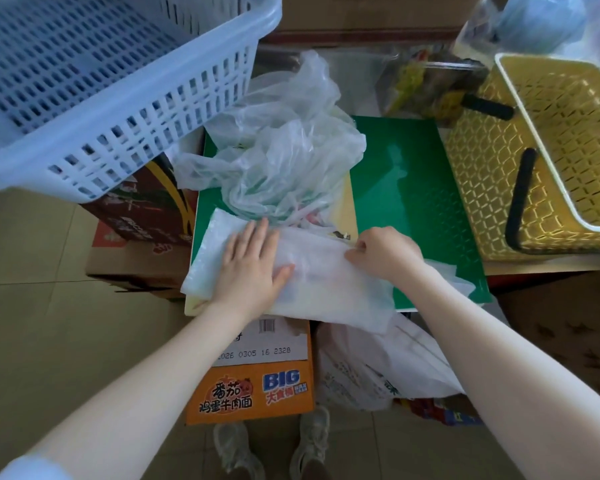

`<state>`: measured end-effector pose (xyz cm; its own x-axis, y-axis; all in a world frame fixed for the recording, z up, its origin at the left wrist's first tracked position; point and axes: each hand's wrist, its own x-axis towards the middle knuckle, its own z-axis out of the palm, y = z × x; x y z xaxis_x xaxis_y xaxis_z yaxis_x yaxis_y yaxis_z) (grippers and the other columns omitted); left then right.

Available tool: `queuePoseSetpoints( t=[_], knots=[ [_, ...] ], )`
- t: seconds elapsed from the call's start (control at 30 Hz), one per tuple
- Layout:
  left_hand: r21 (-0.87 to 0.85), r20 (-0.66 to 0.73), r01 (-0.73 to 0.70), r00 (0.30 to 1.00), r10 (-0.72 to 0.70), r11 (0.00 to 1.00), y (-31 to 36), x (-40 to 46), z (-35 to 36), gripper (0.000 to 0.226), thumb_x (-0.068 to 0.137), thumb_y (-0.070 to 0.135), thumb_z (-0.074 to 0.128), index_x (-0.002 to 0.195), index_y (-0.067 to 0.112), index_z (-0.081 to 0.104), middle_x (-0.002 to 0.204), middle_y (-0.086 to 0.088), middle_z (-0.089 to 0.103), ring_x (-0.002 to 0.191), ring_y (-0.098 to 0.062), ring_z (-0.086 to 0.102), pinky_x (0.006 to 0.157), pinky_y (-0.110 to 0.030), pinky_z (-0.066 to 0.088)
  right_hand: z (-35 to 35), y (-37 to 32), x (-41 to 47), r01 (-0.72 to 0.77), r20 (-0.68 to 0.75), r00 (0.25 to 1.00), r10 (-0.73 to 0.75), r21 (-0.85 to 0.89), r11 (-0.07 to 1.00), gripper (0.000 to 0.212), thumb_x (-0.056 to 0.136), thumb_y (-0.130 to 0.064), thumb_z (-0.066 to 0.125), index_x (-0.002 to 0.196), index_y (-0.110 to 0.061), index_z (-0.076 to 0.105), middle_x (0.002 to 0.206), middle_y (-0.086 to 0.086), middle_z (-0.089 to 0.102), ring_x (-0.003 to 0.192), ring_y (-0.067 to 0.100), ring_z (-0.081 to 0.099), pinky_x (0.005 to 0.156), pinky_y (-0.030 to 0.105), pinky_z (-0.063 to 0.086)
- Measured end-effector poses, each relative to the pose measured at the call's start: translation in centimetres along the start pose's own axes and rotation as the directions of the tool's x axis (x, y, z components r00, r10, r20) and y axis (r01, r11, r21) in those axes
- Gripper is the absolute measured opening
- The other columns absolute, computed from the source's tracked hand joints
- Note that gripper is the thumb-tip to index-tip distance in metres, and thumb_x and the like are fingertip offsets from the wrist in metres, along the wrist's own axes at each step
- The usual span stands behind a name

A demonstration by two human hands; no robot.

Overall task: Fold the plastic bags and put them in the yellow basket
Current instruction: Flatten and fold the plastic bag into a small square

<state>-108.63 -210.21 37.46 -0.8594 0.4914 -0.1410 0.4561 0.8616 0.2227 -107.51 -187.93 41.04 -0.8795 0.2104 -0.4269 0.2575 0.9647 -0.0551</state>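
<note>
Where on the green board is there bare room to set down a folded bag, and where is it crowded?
Bare green board lies between the crumpled bag pile and the yellow basket, beyond the right hand. The board's left and near parts are crowded by the pile, the flattened bag and left hand.

Baskets: two, one yellow lattice plastic basket [565, 140], one pale blue slotted plastic basket [118, 81]
Flattened white plastic bag [326, 282]: one
Crumpled clear bags [278, 147]: count unclear
Hands: two, left [253, 265] and right [385, 254]
</note>
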Motion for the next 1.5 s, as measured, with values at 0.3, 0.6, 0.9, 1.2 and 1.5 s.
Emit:
queuePoseSetpoints(
  t=[0.3,0.6,0.9,1.2,1.5],
  knots=[
    [0.141,0.052,0.221,0.972,-0.230,0.965,-1.0,-0.2,0.3,0.097,0.066,0.090,0.002,0.140,0.033,-0.024,0.150,-0.015,-0.027,0.137,-0.039,-0.023,0.110,-0.047,-0.014,0.4,3.4,-0.2,-0.050,-0.103,0.993,0.055,0.051,0.997,0.028,0.094,-0.031,0.046,0.080,-0.008,0.054,0.074,0.005,0.052,0.066,0.026,0.046,0.050,0.029,0.024],
    [0.042,-0.037,-0.108,0.993,0.109,0.993,4.4,-0.3,0.7,0.083,0.084,0.067,-0.001,0.147,0.014,0.006,0.154,-0.009,-0.007,0.141,-0.025,-0.009,0.113,-0.037,-0.012,2.2,3.6,-0.5,-0.020,-0.253,0.967,0.044,0.097,0.995,0.030,0.096,-0.035,0.042,0.096,-0.009,0.057,0.094,0.007,0.058,0.086,0.028,0.051,0.072,0.034,0.028],
    [0.147,0.079,0.053,0.995,-0.066,0.988,4.5,0.7,2.1,0.094,0.054,0.092,0.006,0.132,0.048,-0.023,0.149,0.000,-0.029,0.137,-0.040,-0.023,0.106,-0.057,-0.016,3.5,9.3,-2.2,-0.126,-0.367,0.923,0.111,-0.018,0.992,0.027,0.094,-0.032,0.049,0.091,-0.006,0.053,0.088,0.014,0.061,0.083,0.033,0.057,0.073,0.039,0.035],
    [-0.785,0.010,0.100,0.989,-0.149,0.612,2.6,1.0,-0.4,0.037,0.094,0.020,0.043,0.130,0.021,0.047,0.153,0.000,0.019,0.140,-0.009,0.015,0.114,-0.024,0.010,2.5,-4.6,-4.4,0.308,-0.493,0.858,-0.145,0.266,0.913,0.048,0.090,-0.011,0.036,0.136,0.002,0.040,0.148,0.026,0.028,0.139,0.040,0.024,0.113,0.046,0.019],
    [0.025,-0.070,0.130,0.989,-0.128,0.991,-2.0,-0.9,0.9,0.067,0.094,0.056,0.020,0.148,0.023,-0.003,0.155,-0.006,-0.012,0.143,-0.020,-0.011,0.111,-0.031,-0.012,7.4,-6.6,-3.3,0.167,-0.278,0.949,-0.146,0.054,0.984,0.072,0.086,-0.058,0.001,0.150,-0.025,0.000,0.158,0.004,-0.005,0.146,0.023,-0.004,0.116,0.039,-0.002]
  ],
)
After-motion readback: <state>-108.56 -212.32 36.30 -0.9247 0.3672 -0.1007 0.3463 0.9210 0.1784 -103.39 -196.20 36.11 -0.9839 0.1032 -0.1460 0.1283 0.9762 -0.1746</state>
